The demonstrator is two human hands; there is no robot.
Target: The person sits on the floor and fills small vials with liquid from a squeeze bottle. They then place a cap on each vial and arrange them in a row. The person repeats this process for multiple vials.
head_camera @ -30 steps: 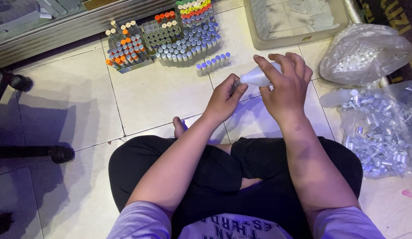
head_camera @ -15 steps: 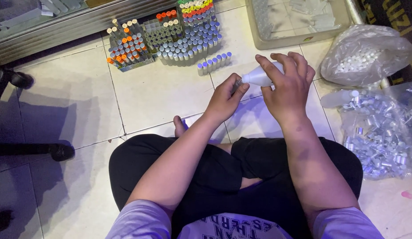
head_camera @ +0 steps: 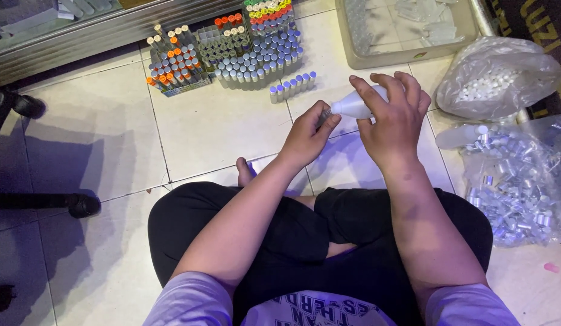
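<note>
Over the tiled floor (head_camera: 208, 133), just above crossed legs: right hand (head_camera: 394, 118) wrapped round a small white bottle (head_camera: 356, 107), nozzle pointing left. Left hand (head_camera: 307, 134) pinching a tiny vial (head_camera: 324, 114) right at the bottle's tip. Further up, rows of capped vials (head_camera: 256, 51), orange-capped ones (head_camera: 169, 63) alongside, beige tray (head_camera: 413, 54) behind. Off right, two clear plastic bags (head_camera: 516, 181) stuffed with small parts.

A small white plastic bottle (head_camera: 358, 105) lay sideways in the right hand (head_camera: 394, 121), its narrow tip pointing at a tiny vial (head_camera: 324, 115) pinched by the left hand's (head_camera: 307, 137) fingertips.
</note>
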